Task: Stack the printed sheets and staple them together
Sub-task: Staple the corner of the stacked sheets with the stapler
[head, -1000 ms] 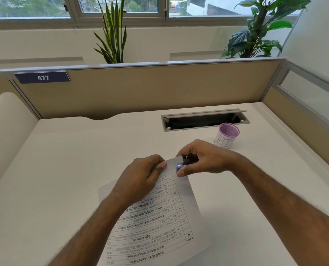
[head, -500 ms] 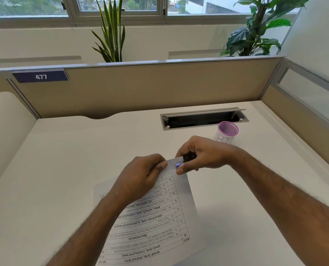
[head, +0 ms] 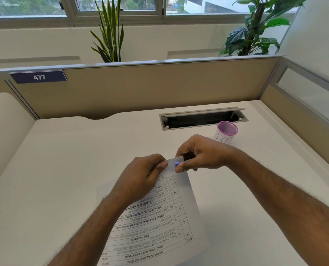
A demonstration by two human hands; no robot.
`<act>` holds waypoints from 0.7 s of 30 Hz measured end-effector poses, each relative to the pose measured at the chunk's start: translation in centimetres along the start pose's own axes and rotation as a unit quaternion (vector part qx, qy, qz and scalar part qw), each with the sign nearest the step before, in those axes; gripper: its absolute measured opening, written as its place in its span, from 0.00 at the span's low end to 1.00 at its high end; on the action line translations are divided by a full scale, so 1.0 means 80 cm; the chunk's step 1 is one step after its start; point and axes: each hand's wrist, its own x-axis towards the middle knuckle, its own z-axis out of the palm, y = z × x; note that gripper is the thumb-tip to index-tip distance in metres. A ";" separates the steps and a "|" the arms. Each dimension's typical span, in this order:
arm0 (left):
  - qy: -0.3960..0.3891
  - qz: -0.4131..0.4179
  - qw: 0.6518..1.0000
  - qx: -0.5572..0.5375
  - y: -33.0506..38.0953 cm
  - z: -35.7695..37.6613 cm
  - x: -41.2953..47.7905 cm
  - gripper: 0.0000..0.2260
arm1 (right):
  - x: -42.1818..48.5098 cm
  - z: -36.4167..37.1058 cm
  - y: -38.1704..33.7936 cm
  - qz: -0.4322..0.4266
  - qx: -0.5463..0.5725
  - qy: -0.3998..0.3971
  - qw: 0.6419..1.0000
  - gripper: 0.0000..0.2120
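Since a second ago our right hand [head: 199, 154] has slid the stapler [head: 179, 163] further onto the sheets' [head: 159, 217] far corner, fingers clamped round it. Our left hand [head: 142, 175] still pinches that corner. Bare desk [head: 64, 169] lies left; a cup [head: 227, 132] stands just behind.

Two bare forearms, left hand [head: 140, 175], right hand [head: 200, 154] (no sleeves, rings or watch)
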 end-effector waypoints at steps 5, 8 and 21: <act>0.003 -0.016 1.000 0.005 -0.002 -0.003 0.001 0.12 | -0.002 -0.003 0.008 -0.002 0.015 0.017 1.000 0.17; 0.013 -0.032 0.999 -0.028 -0.004 -0.007 -0.001 0.11 | -0.014 -0.007 0.028 -0.021 0.076 0.124 0.989 0.18; 0.078 -0.080 0.974 -0.195 0.002 -0.022 -0.011 0.13 | -0.055 0.141 0.235 0.246 -0.006 0.331 0.911 0.09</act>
